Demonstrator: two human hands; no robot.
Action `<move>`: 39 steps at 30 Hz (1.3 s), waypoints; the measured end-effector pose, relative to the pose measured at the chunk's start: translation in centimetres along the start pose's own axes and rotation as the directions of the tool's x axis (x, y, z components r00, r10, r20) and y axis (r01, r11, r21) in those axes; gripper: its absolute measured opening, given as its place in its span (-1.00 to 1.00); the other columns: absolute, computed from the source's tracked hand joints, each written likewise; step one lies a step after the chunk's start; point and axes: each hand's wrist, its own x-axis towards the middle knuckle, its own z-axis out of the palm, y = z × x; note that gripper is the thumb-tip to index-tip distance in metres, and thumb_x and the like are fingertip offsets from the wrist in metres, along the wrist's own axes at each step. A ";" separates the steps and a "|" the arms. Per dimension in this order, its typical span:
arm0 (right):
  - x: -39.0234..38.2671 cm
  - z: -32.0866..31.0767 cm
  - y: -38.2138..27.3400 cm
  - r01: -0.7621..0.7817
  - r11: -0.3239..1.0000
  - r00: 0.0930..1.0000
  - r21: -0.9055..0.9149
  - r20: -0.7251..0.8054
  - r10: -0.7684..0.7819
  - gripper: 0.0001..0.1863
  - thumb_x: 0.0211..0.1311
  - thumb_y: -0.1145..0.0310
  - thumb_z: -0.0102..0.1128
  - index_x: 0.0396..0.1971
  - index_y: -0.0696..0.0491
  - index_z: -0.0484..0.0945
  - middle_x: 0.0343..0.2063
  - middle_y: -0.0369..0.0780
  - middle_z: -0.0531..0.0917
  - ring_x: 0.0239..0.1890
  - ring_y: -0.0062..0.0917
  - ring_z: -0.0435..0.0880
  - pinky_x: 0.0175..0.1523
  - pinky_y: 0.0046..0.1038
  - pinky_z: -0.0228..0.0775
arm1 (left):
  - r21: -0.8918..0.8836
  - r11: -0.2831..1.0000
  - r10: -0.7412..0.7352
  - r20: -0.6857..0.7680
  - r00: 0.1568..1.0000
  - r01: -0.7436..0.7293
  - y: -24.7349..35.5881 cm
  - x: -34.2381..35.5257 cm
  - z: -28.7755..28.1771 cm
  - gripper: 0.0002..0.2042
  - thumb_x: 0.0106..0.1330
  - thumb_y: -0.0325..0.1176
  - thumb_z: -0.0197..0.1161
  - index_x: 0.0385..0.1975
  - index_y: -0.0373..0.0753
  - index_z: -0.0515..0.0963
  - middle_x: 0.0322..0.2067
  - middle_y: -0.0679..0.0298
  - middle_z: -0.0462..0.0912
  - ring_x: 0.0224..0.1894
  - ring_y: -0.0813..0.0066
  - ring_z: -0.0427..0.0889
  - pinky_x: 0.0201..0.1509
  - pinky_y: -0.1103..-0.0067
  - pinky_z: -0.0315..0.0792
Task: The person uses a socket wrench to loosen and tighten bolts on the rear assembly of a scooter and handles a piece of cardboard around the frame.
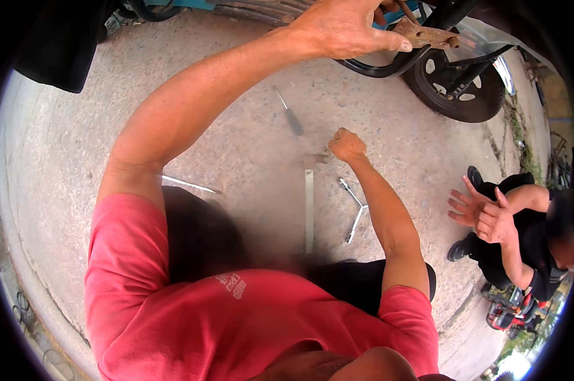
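Find the rusty metal bracket (430, 37) near the upper edge; cannot tell about any attachment to the vehicle behind. Looks pinched in the left hand (344, 28), with thumb against its near end and fingers mostly hidden. Best held firmly and level there, with skin clear of the rough edges. Note the right hand (347, 145) low over the concrete ground (255, 149), fingers curled, just beside a small blurred object (317, 158); cannot tell about anything clasped inside. Worth glancing down before gripping, without knocking the pale bar (309, 213), Y-shaped wrench (364, 206) or screwdriver (291, 119). Farther out, mind the wheel (445, 79) and leave room for the co-worker's hands (495, 222).
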 end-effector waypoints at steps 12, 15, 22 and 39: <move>1.0 2.8 -2.2 -0.045 0.998 0.997 -0.034 0.063 0.047 -0.58 0.19 0.10 0.24 -0.03 0.02 0.67 0.03 -0.06 0.71 0.13 -0.19 0.69 0.17 -0.21 0.55 | 0.071 0.994 -0.087 0.044 0.995 0.083 -0.7 0.0 0.5 -0.20 0.10 -0.05 0.53 0.33 -0.21 0.34 0.01 0.04 0.65 0.10 0.14 0.66 0.21 0.28 0.52; 1.1 1.2 -2.8 0.084 0.971 0.995 0.226 -0.076 -0.069 -0.64 0.12 0.21 0.30 -0.12 0.09 0.65 -0.05 -0.04 0.73 0.04 -0.19 0.72 0.11 -0.19 0.55 | 0.026 0.997 -0.079 0.058 0.995 0.078 -0.6 0.0 0.4 -0.21 0.11 -0.06 0.53 0.32 -0.22 0.34 -0.04 0.07 0.66 0.06 0.18 0.66 0.16 0.27 0.54; -5.2 -11.6 -5.2 0.384 0.455 0.921 0.803 -0.296 -0.255 -0.72 0.07 0.38 0.37 -0.21 0.15 0.59 -0.26 -0.15 0.73 -0.24 -0.43 0.69 -0.08 -0.36 0.51 | -0.040 0.999 -0.028 0.055 0.998 0.031 -0.4 0.1 0.6 -0.27 0.14 -0.17 0.50 0.31 -0.25 0.35 0.03 0.12 0.65 0.08 0.21 0.64 0.16 0.29 0.53; -15.1 -22.9 -5.0 0.530 -0.042 0.811 0.847 -0.520 -0.269 -0.66 0.27 0.38 0.36 -0.02 0.16 0.54 -0.12 -0.17 0.72 -0.23 -0.56 0.67 -0.10 -0.48 0.48 | 0.022 1.000 0.010 -0.007 1.000 -0.010 -1.0 0.0 1.4 -0.20 0.05 -0.14 0.52 0.31 -0.27 0.34 0.10 0.15 0.60 0.08 0.26 0.61 0.15 0.35 0.51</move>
